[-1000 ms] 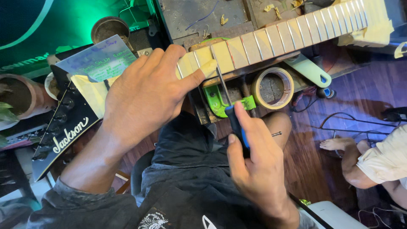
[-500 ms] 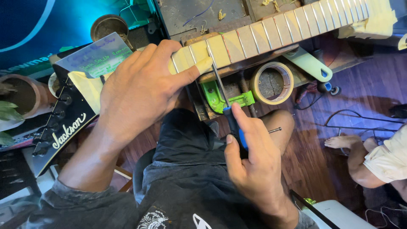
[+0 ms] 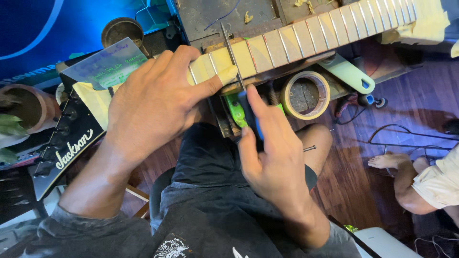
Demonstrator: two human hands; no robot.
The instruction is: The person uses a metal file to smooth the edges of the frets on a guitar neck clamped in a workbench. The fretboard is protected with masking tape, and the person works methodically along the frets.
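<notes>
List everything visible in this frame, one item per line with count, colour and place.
guitar neck: 1, pale taped fretboard, across top
headstock: 1, black, left
thin file: 1, metal blade with blue handle, laid across the frets
tape roll: 1, tan, below neck
green tool: 1, under neck
pale handle: 1, right of roll
clear card: 1, upper left
round tin: 1, dark, top left
another person's foot: right, on wooden floor
left hand: grips neck
right hand: holds file handle

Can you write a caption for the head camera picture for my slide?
Left hand steadies a taped guitar neck while the right hand lays a thin file across a fret, near a tape roll.
</notes>
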